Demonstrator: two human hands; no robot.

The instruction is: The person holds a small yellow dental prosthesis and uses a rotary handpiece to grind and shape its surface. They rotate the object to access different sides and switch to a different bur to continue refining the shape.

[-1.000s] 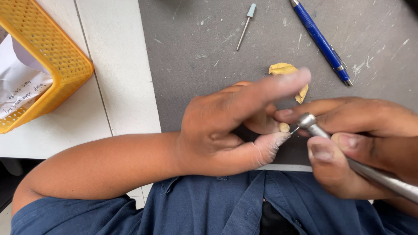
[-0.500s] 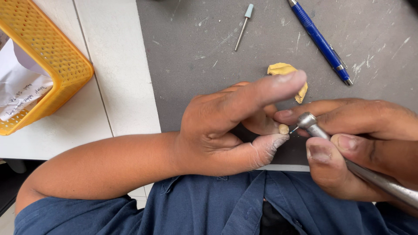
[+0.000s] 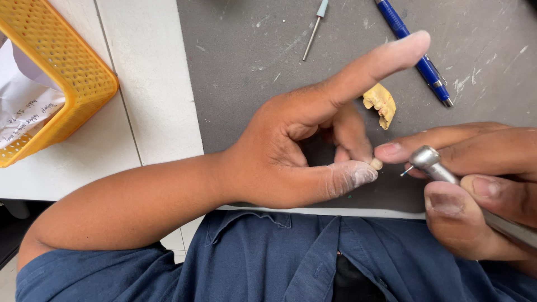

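In the head view, the left hand (image 3: 302,151) pinches a tiny pale piece (image 3: 377,164) between the powder-dusted thumb and a curled finger, while its forefinger sticks straight out toward one o'clock. The piece sits at the thumb's tip, at three o'clock from the palm. The right hand (image 3: 475,190) is closed around a slim metal handpiece (image 3: 447,176), whose long axis runs from four o'clock up to ten o'clock, so its small tip points at the piece from just beside it, with a slight gap between them. The left hand is the nearer one, as it holds the piece. On the grey mat (image 3: 240,72), at twelve o'clock from the piece, lies a yellow tooth cast (image 3: 380,103); farther up lie a blue pen (image 3: 414,50) and a loose bit (image 3: 316,25). A yellow basket (image 3: 61,72) stands well apart at nine o'clock.
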